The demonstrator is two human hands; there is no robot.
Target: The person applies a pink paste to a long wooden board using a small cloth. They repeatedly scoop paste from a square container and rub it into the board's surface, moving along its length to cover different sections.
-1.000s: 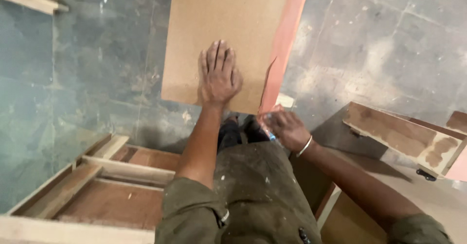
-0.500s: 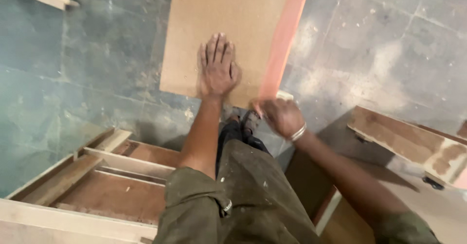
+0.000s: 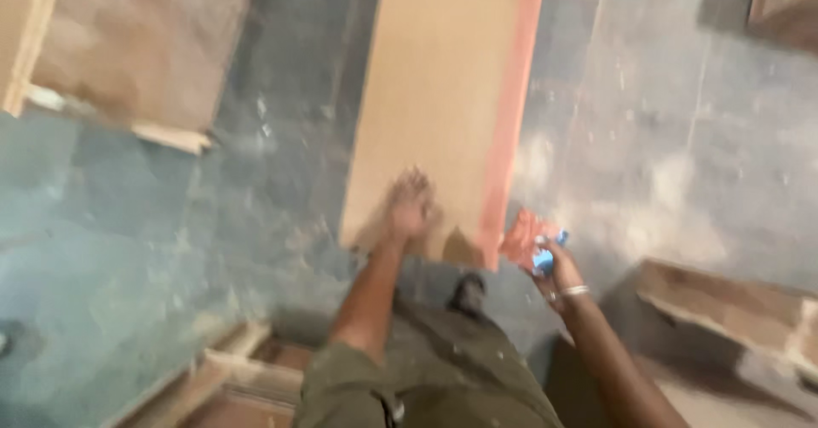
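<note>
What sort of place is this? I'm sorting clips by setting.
Likely a carpentry workshop floor: a flat wooden board with a reddish edge strip lies on dusty concrete, and wooden frames lie around it.

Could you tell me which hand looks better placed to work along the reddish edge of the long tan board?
Probably the right hand: it holds a small reddish piece with something blue beside the long tan board's reddish edge, while the left hand presses flat on the board.

My arms are bare below short olive-green sleeves (image 3: pixel 341 377). My trousers (image 3: pixel 460 368) are the same olive green, flecked with pale dust. A thin silver bangle (image 3: pixel 575 291) circles my right wrist. My shoe (image 3: pixel 468 294) is black.
</note>
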